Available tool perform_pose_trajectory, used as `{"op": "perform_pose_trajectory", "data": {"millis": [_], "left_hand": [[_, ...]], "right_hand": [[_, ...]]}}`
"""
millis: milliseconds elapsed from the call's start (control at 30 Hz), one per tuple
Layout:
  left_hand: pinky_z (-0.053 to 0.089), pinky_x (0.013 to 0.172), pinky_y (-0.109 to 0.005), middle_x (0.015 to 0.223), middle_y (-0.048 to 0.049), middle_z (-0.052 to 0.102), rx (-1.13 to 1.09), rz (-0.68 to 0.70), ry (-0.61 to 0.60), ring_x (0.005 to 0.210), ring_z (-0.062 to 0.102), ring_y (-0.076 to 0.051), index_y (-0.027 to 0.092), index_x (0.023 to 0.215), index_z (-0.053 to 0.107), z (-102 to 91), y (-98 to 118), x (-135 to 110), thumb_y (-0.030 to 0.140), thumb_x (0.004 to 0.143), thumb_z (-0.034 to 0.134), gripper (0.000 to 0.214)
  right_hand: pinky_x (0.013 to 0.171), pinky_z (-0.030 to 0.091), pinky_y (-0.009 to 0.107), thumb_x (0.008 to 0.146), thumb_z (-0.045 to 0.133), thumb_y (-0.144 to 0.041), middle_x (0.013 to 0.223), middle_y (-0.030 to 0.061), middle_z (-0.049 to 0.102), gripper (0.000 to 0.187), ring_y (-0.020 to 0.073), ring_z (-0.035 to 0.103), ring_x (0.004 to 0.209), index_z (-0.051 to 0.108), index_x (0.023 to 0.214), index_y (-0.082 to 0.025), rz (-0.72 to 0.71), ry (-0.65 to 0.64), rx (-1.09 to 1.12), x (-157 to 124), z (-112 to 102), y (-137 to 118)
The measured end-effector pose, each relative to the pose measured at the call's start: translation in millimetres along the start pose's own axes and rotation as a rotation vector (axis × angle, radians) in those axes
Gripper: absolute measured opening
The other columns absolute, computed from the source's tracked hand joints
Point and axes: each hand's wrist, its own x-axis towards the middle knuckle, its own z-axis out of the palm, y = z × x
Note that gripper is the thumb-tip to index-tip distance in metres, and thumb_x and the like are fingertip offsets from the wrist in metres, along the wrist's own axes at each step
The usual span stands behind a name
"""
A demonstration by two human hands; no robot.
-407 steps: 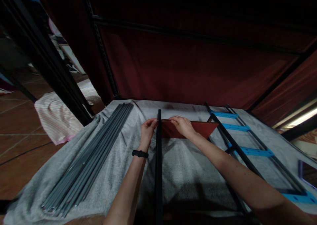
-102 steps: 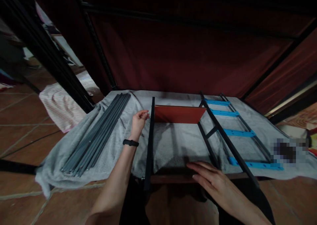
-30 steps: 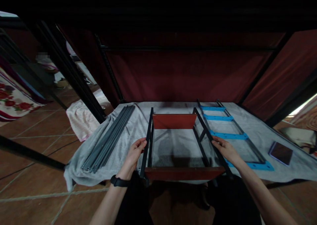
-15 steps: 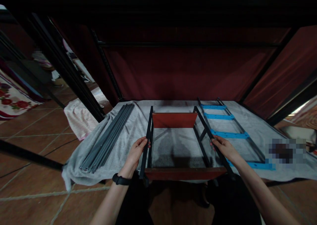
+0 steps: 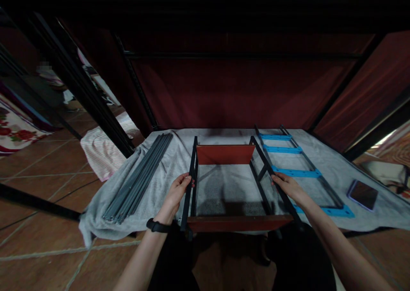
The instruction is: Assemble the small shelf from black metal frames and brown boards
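Note:
In front of me on the cloth stands a frame of black metal bars (image 5: 263, 157) joined by two reddish-brown boards (image 5: 226, 154), one at the far end and one at the near end. My left hand (image 5: 179, 188) is closed around the frame's left bar, thumb on top. On the opposite side, my right hand (image 5: 286, 185) grips the right bar in the same way. Fingertips of both hands curl beneath the bars and are partly hidden. The near board reaches the table's front edge, above my legs.
A bundle of grey rods (image 5: 139, 180) lies on the left of the grey cloth (image 5: 182, 143). To the right are a rack with blue crosspieces (image 5: 297, 172) and a phone (image 5: 363, 194). Dark posts (image 5: 92, 103) and a maroon panel (image 5: 237, 94) enclose the table.
Both hands keep their hold, and the frame stays in place. The view has shifted very slightly. The phone on the right, blurred out before, now shows.

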Motion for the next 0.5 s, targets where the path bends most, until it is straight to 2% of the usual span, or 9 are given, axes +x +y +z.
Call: {"op": "perform_pose_trajectory", "data": {"millis": [100,233,367,500], "left_hand": [[0.046,0.067,-0.027,0.084,-0.0054,0.071,0.019,0.000,0.004,0.070,0.064,-0.016,0.014,0.111,0.063,1.0,1,6,0.049,0.062,0.078,0.061],[0.046,0.068,-0.028,0.086,-0.0064,0.070,0.047,0.008,-0.017,0.071,0.065,-0.016,0.014,0.113,0.062,2.5,4,17,0.049,0.062,0.078,0.064],[0.044,0.066,-0.028,0.085,-0.0057,0.070,0.120,0.011,0.002,0.070,0.064,-0.017,0.014,0.111,0.062,4.0,8,28,0.052,0.062,0.076,0.063],[0.043,0.069,-0.029,0.081,-0.0037,0.067,0.185,0.069,0.053,0.072,0.061,-0.016,0.013,0.110,0.064,5.7,7,40,0.050,0.063,0.076,0.060]], "right_hand": [[0.065,0.050,0.029,0.082,0.054,-0.043,0.074,0.0050,0.071,0.033,0.0208,0.066,0.074,0.070,0.094,-0.017,-0.005,0.008,-0.036,6,1,1],[0.060,0.049,0.028,0.081,0.056,-0.045,0.073,0.0048,0.071,0.034,0.0185,0.063,0.066,0.069,0.089,-0.015,0.012,-0.022,-0.026,15,2,4],[0.060,0.049,0.027,0.078,0.061,-0.046,0.074,0.0042,0.071,0.034,0.0187,0.064,0.067,0.070,0.092,-0.016,0.002,-0.036,0.011,20,2,4],[0.060,0.051,0.029,0.077,0.064,-0.048,0.069,0.0050,0.070,0.035,0.0215,0.065,0.068,0.071,0.093,-0.018,0.007,-0.017,0.021,25,5,3]]}}
